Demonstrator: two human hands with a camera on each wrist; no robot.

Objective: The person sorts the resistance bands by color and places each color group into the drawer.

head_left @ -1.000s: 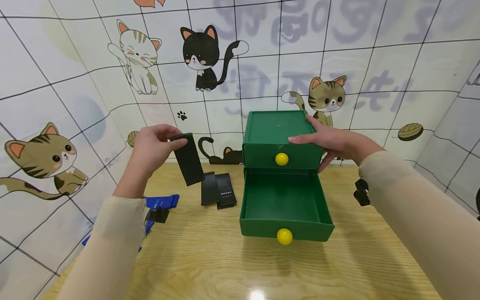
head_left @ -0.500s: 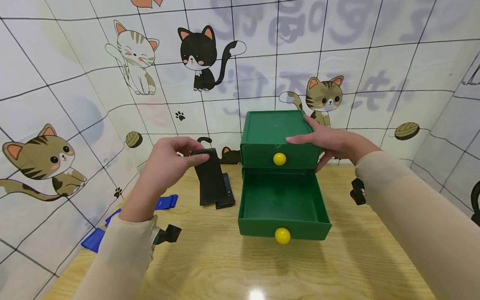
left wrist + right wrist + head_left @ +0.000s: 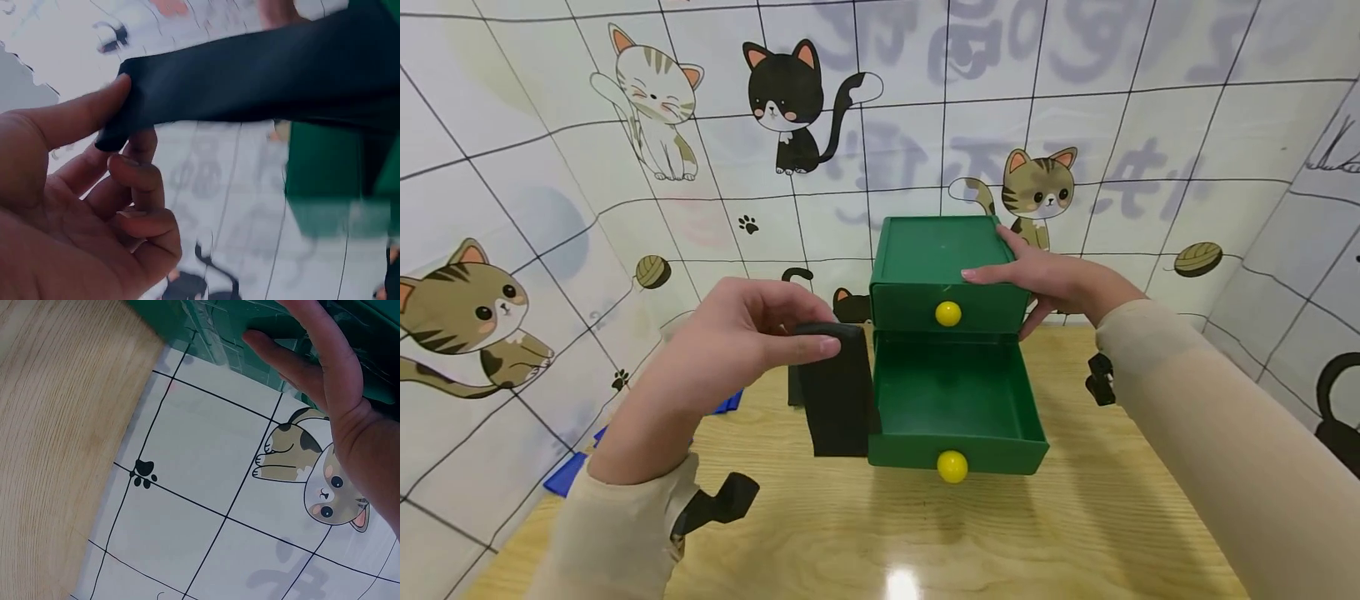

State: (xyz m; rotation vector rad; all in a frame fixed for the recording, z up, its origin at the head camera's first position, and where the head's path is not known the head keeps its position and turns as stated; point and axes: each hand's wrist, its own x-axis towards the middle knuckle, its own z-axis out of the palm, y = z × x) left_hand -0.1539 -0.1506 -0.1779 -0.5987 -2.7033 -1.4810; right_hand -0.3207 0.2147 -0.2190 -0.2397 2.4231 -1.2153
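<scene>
My left hand point(image 3: 730, 346) pinches the top of a flat black looped strip, which looks like a resistance band point(image 3: 838, 400), between thumb and fingers. It hangs down just left of the pulled-out lower drawer point(image 3: 906, 450), overlapping its left edge. In the left wrist view the band point(image 3: 237, 81) stretches away from my thumb toward green plastic. My right hand point(image 3: 1048, 279) rests spread on the right of the green drawer box point(image 3: 940, 250), thumb on top and other fingers down the side. The inside of the lower drawer shows bare green plastic.
Part of another black band point(image 3: 794, 387) shows behind the held one. Blue bands point(image 3: 565, 475) lie at the left, partly behind my left arm. The upper drawer, with its yellow knob point(image 3: 948, 313), is closed. A cat-patterned sheet point(image 3: 715, 242) stands behind the wooden table point(image 3: 820, 533).
My left hand has carried the black band rightward and lower, from left of the other black bands to beside the lower drawer. My right hand keeps its place on the box.
</scene>
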